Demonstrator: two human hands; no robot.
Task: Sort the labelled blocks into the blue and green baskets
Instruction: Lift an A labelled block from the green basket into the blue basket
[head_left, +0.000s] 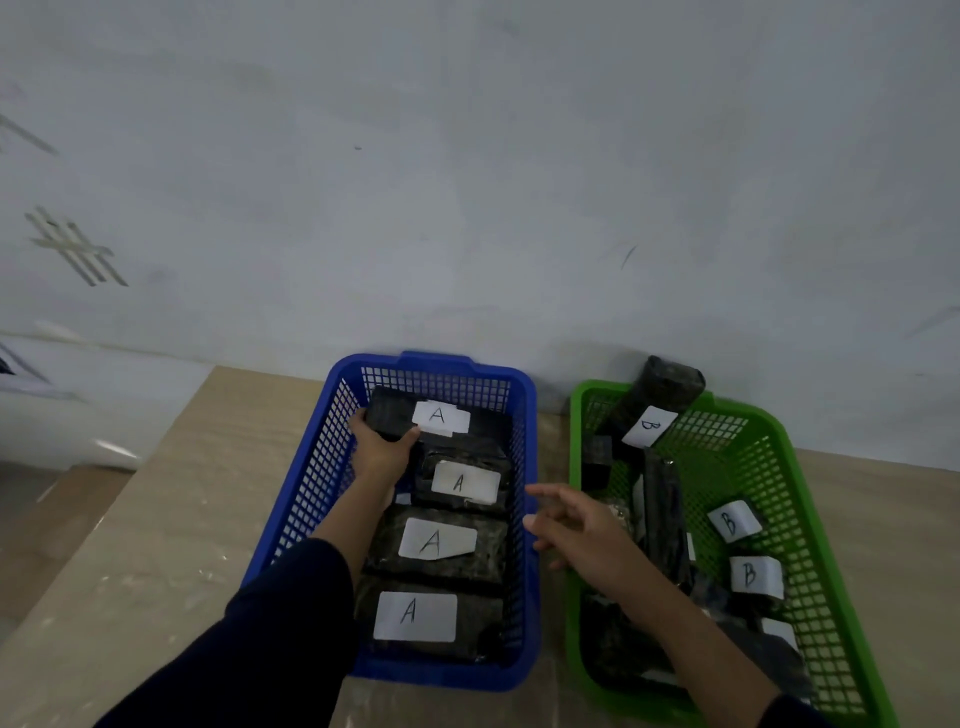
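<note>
**Block A held at the far end of the blue basket**

While the left hand (382, 449) grips an A block (410, 418) at the far end of the blue basket (524, 519), the right hand (576, 530) is held open, empty, between the baskets. Released tilted, the block could be left propped on its neighbours. Little room is left inside; the green basket (779, 431) is crowded with B blocks.

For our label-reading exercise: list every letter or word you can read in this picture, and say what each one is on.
"A": white label on the block gripped by the left hand, blue basket.
"A": label on second block.
"A": label on third block.
"A": label on nearest block.
"B": label on the block leaning on the green basket rim.
"B": two more labels inside it.
Nothing else is readable.
</note>
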